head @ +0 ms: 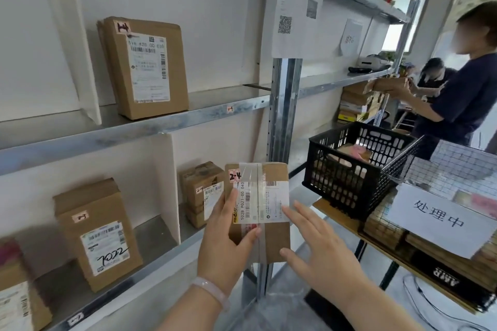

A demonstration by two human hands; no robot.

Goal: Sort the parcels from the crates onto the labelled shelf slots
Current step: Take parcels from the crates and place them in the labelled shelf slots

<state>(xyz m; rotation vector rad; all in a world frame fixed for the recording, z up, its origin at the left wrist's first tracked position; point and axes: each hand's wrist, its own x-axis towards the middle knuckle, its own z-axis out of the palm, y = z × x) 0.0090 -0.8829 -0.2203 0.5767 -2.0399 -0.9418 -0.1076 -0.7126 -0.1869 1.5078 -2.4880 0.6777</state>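
Head view | left hand [226, 239] grips parcel [271, 212] marked 2-4; right hand [320, 247] spread, fingertips at its edge | advice: stand it upright beside 2-4 stack [200, 185], just left.

Quantities: upper-shelf parcel [146, 67], one; lower-shelf parcels [98, 234], four visible; held parcel [274, 177], one; black crate [344, 193], one; wire basket [457, 166], one; hands, two: left hand [223, 247], right hand [325, 252].

My L hand [224, 244] covers pt of the label on the held parcel [277, 239]. Bottom-left parcel [21, 301] cut off by frame edge. Can't see most of what's in the black crate [341, 185]. Fine print on upper-shelf parcel [146, 67] too small to read.
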